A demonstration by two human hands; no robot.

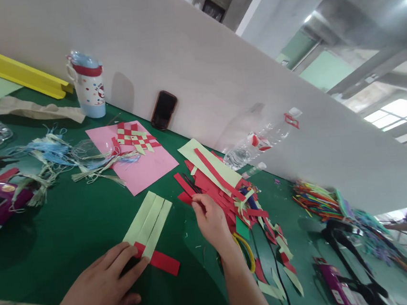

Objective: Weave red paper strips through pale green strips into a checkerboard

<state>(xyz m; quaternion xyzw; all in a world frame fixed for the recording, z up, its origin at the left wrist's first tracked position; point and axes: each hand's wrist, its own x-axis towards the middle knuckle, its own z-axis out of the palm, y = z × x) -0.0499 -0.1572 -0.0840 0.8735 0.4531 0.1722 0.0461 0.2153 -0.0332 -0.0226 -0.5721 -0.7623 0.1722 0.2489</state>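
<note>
My left hand [109, 272] lies with its fingers stretched over the lower end of several pale green paper strips [151, 217], pressing them to the table. A red paper strip [165, 263] crosses these strips, passing over one and under another by my fingertips. To the right, my right hand [210, 219] pinches a red paper strip [185, 185] beside a pile of red paper [212, 185]. A pale green sheet [203, 155] with a red strip on it lies across this pile. Yellow-handled scissors [248, 253] are partly hidden behind my right wrist.
A pink sheet [148, 172] bears a red-and-green woven paper piece [133, 136]. Along the wall are a bottle [90, 86], a phone [164, 110] and a clear plastic bottle [256, 142]. Tassels [52, 150] lie left, pipe cleaners [316, 199] right, on the green table [70, 227].
</note>
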